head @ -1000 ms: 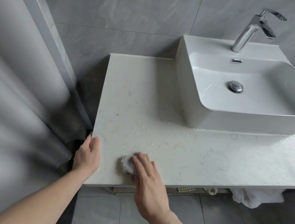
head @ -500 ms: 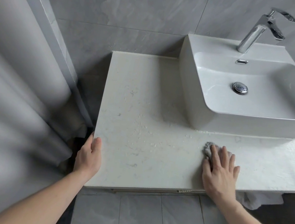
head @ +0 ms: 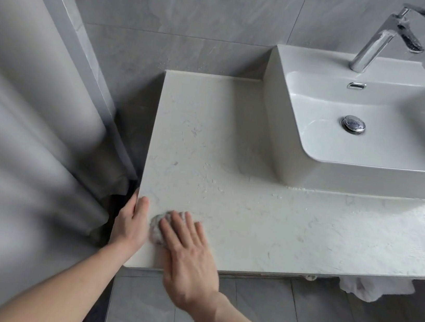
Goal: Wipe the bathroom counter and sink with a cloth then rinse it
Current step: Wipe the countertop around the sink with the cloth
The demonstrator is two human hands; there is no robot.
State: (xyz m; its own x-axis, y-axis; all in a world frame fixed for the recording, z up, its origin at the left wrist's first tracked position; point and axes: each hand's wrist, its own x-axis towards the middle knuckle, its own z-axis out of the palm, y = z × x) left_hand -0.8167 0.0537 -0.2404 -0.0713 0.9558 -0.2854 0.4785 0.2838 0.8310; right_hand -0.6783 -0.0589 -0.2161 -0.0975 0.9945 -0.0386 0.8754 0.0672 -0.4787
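A pale marble counter (head: 242,192) carries a white vessel sink (head: 367,180) at the right, with a chrome tap (head: 378,39) behind it and a chrome drain plug (head: 353,124) in the basin. My right hand (head: 187,255) presses flat on a small grey cloth (head: 157,228) at the counter's front left corner; only the cloth's left part shows past my fingers. My left hand (head: 130,221) rests on the counter's left edge, fingers over the rim, right beside the cloth. Water droplets lie on the counter in front of the sink.
A grey shower curtain (head: 32,135) hangs close on the left. Grey tiled wall stands behind the counter. A white rag (head: 376,286) hangs under the counter's front edge at right. Grey floor tiles (head: 265,318) lie below.
My right hand swept the cloth right along the front of the counter toward the sink, then back left to the front left corner. My left hand stayed on the counter's edge.
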